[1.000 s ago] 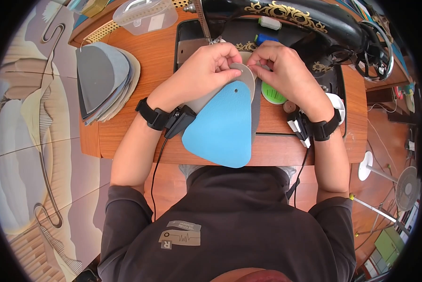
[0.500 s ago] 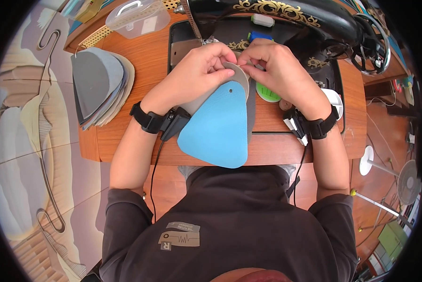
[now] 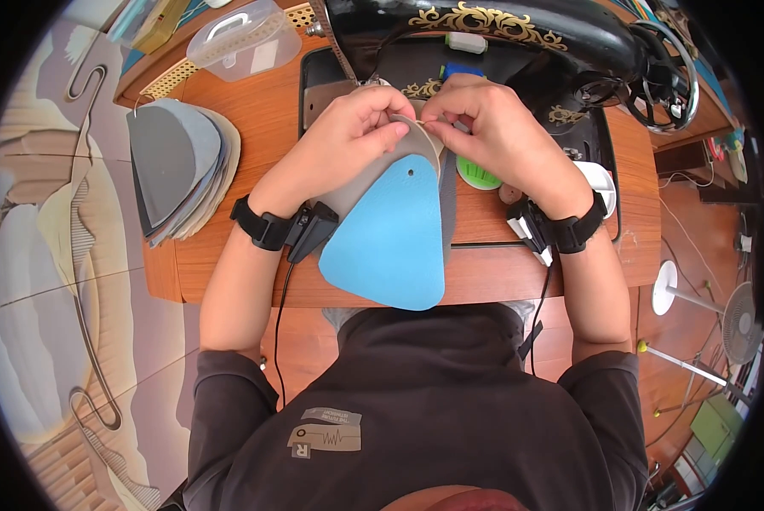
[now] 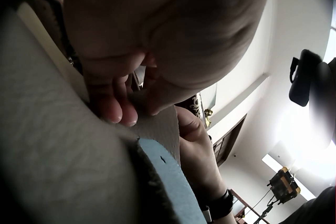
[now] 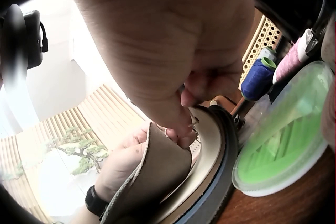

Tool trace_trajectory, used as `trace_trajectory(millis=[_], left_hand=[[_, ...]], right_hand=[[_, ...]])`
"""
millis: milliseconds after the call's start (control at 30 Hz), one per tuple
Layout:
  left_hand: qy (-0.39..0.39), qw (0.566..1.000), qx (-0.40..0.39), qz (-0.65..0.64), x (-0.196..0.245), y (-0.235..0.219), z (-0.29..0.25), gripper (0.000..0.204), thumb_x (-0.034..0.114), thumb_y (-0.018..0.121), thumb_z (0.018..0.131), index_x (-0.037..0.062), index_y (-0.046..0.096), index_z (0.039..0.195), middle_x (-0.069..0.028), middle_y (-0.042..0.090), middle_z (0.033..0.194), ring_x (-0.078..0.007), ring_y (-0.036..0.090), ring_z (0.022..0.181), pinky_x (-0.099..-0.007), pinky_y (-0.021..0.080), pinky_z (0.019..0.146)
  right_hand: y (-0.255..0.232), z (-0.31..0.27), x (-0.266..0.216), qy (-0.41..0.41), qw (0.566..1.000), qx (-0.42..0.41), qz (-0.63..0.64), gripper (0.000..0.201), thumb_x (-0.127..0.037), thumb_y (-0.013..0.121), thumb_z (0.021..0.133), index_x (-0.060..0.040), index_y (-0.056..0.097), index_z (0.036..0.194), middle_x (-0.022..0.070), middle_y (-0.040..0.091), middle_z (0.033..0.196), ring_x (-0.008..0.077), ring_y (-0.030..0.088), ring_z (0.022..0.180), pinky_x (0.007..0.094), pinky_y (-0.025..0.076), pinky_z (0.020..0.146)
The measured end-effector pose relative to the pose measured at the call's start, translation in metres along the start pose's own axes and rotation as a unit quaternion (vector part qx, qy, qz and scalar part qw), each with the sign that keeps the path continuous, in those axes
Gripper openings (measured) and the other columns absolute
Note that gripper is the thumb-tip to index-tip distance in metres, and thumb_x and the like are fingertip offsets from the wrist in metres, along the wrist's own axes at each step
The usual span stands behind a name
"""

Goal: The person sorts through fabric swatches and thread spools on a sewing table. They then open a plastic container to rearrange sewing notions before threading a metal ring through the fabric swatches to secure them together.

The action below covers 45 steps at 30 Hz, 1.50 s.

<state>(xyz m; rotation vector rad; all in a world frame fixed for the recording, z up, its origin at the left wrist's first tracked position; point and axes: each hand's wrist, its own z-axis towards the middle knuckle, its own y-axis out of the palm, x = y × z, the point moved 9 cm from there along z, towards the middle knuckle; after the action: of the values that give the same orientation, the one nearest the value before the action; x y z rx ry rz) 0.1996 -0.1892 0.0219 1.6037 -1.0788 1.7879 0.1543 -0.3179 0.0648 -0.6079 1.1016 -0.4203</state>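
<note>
My left hand [image 3: 356, 128] pinches the rounded tip of a grey leather swatch [image 3: 382, 175] between thumb and fingers. A blue leather swatch [image 3: 390, 243], with a small hole near its tip, hangs in front of it over the table edge. Further beige and dark swatches [image 5: 212, 140] lie fanned beneath in the right wrist view. Thumb and forefinger of my right hand [image 3: 488, 128] meet right at the swatch tips, pinching a thin pale piece [image 5: 195, 124]. Its full shape is hidden by the fingers.
Behind the hands stands a black sewing machine [image 3: 484, 30] with gold ornament. A stack of grey swatches [image 3: 173, 153] lies on the table's left, near a clear plastic box [image 3: 246, 43]. Close to the right hand are a green round case [image 3: 477, 173] and a blue thread spool [image 5: 257, 79].
The whole head view has shifted, moving the table and machine slightly left and down. Both hands stay at the swatch tips; the grey swatch's tip now sits further left of the blue one's.
</note>
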Motion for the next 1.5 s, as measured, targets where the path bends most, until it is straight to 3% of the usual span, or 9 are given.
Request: trace_trajectory(millis=[433, 667, 767, 1133, 1500], left_hand=[[-0.006, 0.999, -0.008, 0.038, 0.0035, 0.0011, -0.0003, 0.013, 0.009, 0.058, 0.102, 0.0031, 0.063, 0.113, 0.0021, 0.057, 0.097, -0.0069, 0.054, 0.085, -0.024, 0.048, 0.079], [-0.028, 0.999, -0.002, -0.024, -0.0026, 0.0012, -0.0003, 0.011, 0.007, 0.058, 0.102, 0.0014, 0.061, 0.111, 0.001, 0.058, 0.093, -0.0072, 0.055, 0.083, -0.0239, 0.049, 0.078], [-0.023, 0.999, 0.001, -0.035, -0.0027, 0.0013, 0.0009, 0.01, 0.007, 0.058, 0.102, 0.0011, 0.061, 0.11, 0.0006, 0.059, 0.093, -0.0069, 0.056, 0.083, -0.0236, 0.049, 0.077], [-0.006, 1.0, 0.019, 0.01, 0.0004, -0.0017, 0.0021, 0.014, 0.011, 0.058, 0.104, 0.0013, 0.065, 0.11, 0.0029, 0.06, 0.087, -0.0058, 0.057, 0.077, -0.0233, 0.049, 0.072], [-0.012, 1.0, 0.001, -0.013, -0.0056, -0.0012, 0.0018, 0.012, 0.009, 0.053, 0.105, 0.0027, 0.06, 0.113, -0.0001, 0.06, 0.089, -0.0072, 0.056, 0.082, -0.024, 0.048, 0.076]], right_hand=[[0.0008, -0.0004, -0.0008, 0.004, 1.0, -0.018, -0.023, 0.012, -0.004, 0.071, 0.086, 0.0, 0.072, 0.097, 0.0117, 0.063, 0.08, 0.0259, 0.062, 0.072, 0.0351, 0.051, 0.068], [0.0039, -0.0006, -0.0032, 0.003, 0.999, -0.039, -0.023, 0.01, -0.004, 0.071, 0.085, -0.0003, 0.071, 0.095, 0.0122, 0.062, 0.079, 0.0275, 0.062, 0.072, 0.0359, 0.051, 0.068], [0.001, -0.0006, -0.0057, -0.017, 1.0, -0.013, -0.014, 0.008, -0.004, 0.07, 0.085, 0.0016, 0.065, 0.083, 0.0143, 0.06, 0.074, 0.033, 0.059, 0.069, 0.0388, 0.05, 0.066], [0.0001, 0.0002, -0.0008, 0.007, 1.0, -0.01, -0.027, 0.007, -0.002, 0.07, 0.082, 0.0021, 0.068, 0.088, 0.0181, 0.066, 0.084, 0.0377, 0.066, 0.079, 0.0402, 0.054, 0.073], [0.0001, -0.0001, -0.0028, 0.009, 0.999, -0.019, -0.027, 0.008, -0.002, 0.068, 0.082, 0.0024, 0.067, 0.088, 0.0179, 0.066, 0.085, 0.0375, 0.067, 0.079, 0.0404, 0.055, 0.075]])
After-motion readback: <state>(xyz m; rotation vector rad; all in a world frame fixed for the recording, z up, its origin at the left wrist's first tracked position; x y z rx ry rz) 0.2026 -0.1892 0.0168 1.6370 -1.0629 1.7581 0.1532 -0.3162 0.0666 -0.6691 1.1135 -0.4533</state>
